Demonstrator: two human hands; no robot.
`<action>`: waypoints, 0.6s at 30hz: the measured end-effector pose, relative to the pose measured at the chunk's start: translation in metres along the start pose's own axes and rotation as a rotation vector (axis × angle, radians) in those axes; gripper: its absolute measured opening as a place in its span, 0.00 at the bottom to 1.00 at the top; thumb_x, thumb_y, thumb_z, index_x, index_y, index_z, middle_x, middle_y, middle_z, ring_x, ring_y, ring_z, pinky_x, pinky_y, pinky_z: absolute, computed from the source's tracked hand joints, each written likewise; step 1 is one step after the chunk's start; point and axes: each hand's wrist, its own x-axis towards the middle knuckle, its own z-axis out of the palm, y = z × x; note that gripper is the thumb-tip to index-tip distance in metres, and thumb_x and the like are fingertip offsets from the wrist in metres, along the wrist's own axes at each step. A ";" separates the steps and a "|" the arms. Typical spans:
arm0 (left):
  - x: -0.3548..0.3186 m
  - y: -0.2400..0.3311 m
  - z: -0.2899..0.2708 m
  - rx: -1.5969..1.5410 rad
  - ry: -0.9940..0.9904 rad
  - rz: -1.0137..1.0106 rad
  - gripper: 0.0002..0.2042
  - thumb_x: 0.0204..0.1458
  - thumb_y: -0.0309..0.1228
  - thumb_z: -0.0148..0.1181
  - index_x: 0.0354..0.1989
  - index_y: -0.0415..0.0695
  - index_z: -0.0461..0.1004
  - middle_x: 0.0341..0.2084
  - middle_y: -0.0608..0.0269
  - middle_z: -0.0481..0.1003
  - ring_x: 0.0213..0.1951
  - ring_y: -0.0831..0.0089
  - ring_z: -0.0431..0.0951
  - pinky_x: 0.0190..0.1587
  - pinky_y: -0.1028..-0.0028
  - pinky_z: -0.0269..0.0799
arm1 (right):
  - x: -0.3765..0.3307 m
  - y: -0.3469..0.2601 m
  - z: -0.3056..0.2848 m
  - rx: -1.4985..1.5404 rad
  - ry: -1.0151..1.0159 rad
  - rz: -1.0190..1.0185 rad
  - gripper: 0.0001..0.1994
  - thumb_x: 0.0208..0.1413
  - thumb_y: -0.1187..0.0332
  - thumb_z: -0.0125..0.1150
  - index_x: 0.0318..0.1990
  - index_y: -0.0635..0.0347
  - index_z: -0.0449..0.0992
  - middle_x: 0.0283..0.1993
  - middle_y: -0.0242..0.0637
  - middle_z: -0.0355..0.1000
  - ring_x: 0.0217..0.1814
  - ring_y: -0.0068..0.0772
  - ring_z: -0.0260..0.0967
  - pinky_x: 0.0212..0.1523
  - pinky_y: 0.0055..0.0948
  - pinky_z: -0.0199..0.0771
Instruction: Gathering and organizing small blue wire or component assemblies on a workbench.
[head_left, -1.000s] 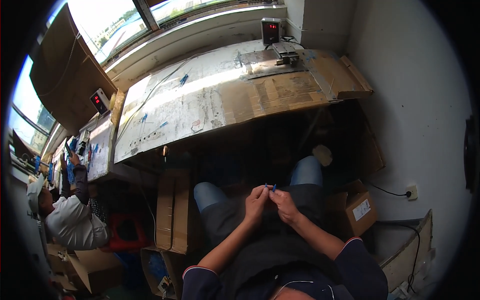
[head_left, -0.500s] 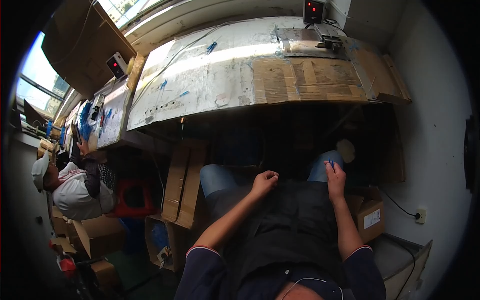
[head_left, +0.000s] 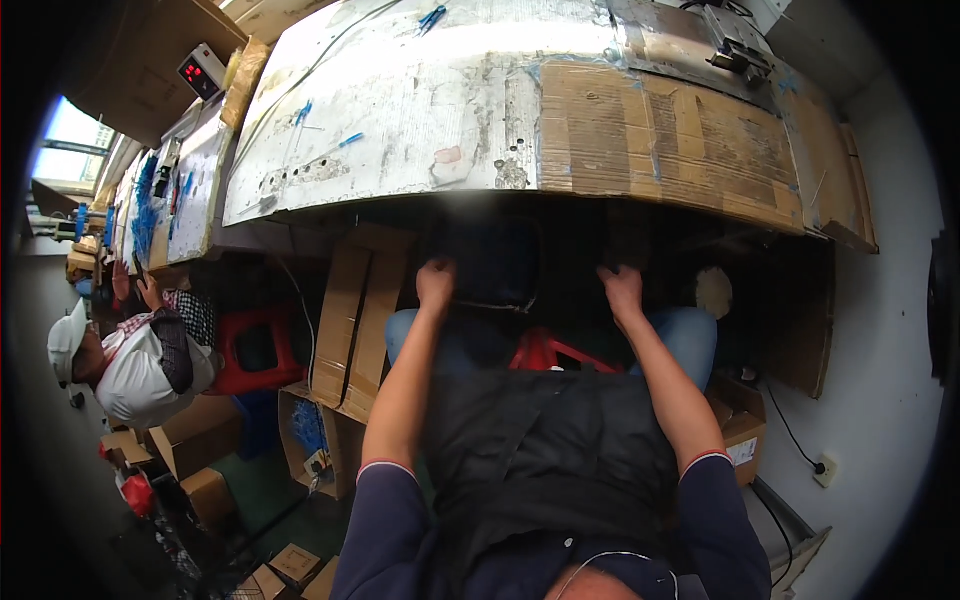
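Observation:
My left hand (head_left: 436,288) is closed under the front edge of the workbench (head_left: 400,120), beside the left rim of a dark blue bin (head_left: 492,262). Whether its fingers grip that rim is too dark to tell. To the right of the bin, my right hand (head_left: 623,292) is also closed, fingers curled in the shadow below the bench. What it holds, if anything, is hidden. Both arms stretch forward over my knees and black apron (head_left: 550,430). Between my legs shows part of a red stool (head_left: 540,350).
Small blue-handled tools (head_left: 350,140) lie on the bench, and cardboard (head_left: 680,140) covers its right part near a metal fixture (head_left: 742,55). A tall carton (head_left: 345,320) stands left of my legs. A co-worker (head_left: 160,365) sits at the far left, near another red stool (head_left: 260,340).
Both hands have moved forward, the left also to the left, the right also to the left. The small blue piece in my right hand no longer shows. My knees spread and the view shifted.

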 end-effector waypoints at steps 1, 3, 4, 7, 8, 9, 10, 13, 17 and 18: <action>0.008 -0.007 -0.011 0.151 0.110 0.063 0.15 0.55 0.33 0.58 0.47 0.38 0.80 0.29 0.50 0.81 0.35 0.59 0.84 0.32 0.65 0.77 | 0.015 0.020 0.028 -0.156 -0.006 -0.008 0.12 0.56 0.64 0.63 0.36 0.67 0.80 0.33 0.38 0.78 0.38 0.33 0.76 0.45 0.32 0.71; 0.035 0.019 0.038 0.225 -0.008 -0.054 0.16 0.56 0.36 0.56 0.47 0.41 0.80 0.36 0.49 0.81 0.40 0.54 0.82 0.42 0.63 0.76 | 0.066 0.114 0.031 -0.203 0.047 -0.048 0.16 0.55 0.59 0.64 0.40 0.66 0.80 0.38 0.44 0.79 0.44 0.39 0.76 0.49 0.34 0.72; 0.048 0.028 0.069 0.335 -0.084 -0.183 0.16 0.56 0.39 0.54 0.47 0.45 0.81 0.42 0.47 0.81 0.46 0.50 0.80 0.51 0.62 0.74 | 0.084 0.147 0.020 -0.227 0.052 -0.109 0.20 0.55 0.55 0.64 0.43 0.65 0.80 0.43 0.49 0.79 0.49 0.45 0.77 0.54 0.36 0.73; 0.083 -0.053 0.049 0.792 -0.066 0.363 0.19 0.59 0.41 0.51 0.51 0.46 0.79 0.47 0.47 0.79 0.50 0.51 0.79 0.53 0.59 0.74 | 0.085 0.105 0.084 -0.475 -0.158 -0.175 0.22 0.57 0.46 0.56 0.48 0.52 0.80 0.45 0.51 0.78 0.44 0.56 0.76 0.48 0.51 0.76; 0.095 -0.079 0.035 0.821 -0.045 0.324 0.19 0.59 0.41 0.51 0.51 0.46 0.79 0.47 0.47 0.79 0.50 0.51 0.79 0.53 0.59 0.74 | 0.081 0.085 0.108 -0.456 -0.201 -0.197 0.22 0.57 0.46 0.56 0.48 0.52 0.80 0.45 0.51 0.78 0.44 0.56 0.76 0.48 0.51 0.76; 0.106 -0.101 0.016 0.900 0.000 0.340 0.19 0.59 0.38 0.51 0.55 0.44 0.75 0.48 0.47 0.78 0.49 0.51 0.79 0.53 0.57 0.74 | 0.073 0.065 0.130 -0.501 -0.253 -0.258 0.21 0.59 0.48 0.55 0.49 0.52 0.79 0.45 0.50 0.78 0.46 0.56 0.76 0.50 0.50 0.75; 0.112 -0.117 0.010 0.960 0.028 0.369 0.21 0.59 0.35 0.51 0.59 0.42 0.71 0.48 0.46 0.77 0.49 0.50 0.78 0.53 0.56 0.73 | 0.070 0.056 0.144 -0.564 -0.288 -0.308 0.20 0.61 0.49 0.53 0.51 0.52 0.79 0.45 0.49 0.78 0.47 0.56 0.75 0.51 0.50 0.75; 0.098 -0.111 0.062 0.906 -0.199 0.182 0.20 0.59 0.38 0.51 0.58 0.43 0.72 0.48 0.46 0.77 0.50 0.51 0.77 0.53 0.55 0.72 | 0.070 0.101 0.145 -0.314 -0.269 -0.247 0.20 0.63 0.53 0.52 0.54 0.54 0.76 0.48 0.50 0.77 0.53 0.57 0.72 0.56 0.50 0.71; 0.095 -0.067 0.083 0.830 -0.006 0.339 0.19 0.59 0.39 0.52 0.55 0.43 0.74 0.49 0.46 0.76 0.51 0.51 0.76 0.53 0.54 0.72 | 0.105 0.152 0.142 -0.496 -0.153 -0.338 0.22 0.61 0.51 0.55 0.55 0.56 0.76 0.50 0.51 0.76 0.54 0.56 0.73 0.57 0.47 0.72; 0.089 -0.045 0.092 0.781 -0.128 0.223 0.20 0.60 0.40 0.51 0.55 0.42 0.74 0.50 0.45 0.75 0.52 0.50 0.75 0.55 0.54 0.70 | 0.107 0.171 0.135 -0.491 -0.114 -0.372 0.21 0.62 0.52 0.54 0.55 0.56 0.76 0.51 0.51 0.76 0.53 0.57 0.73 0.56 0.48 0.72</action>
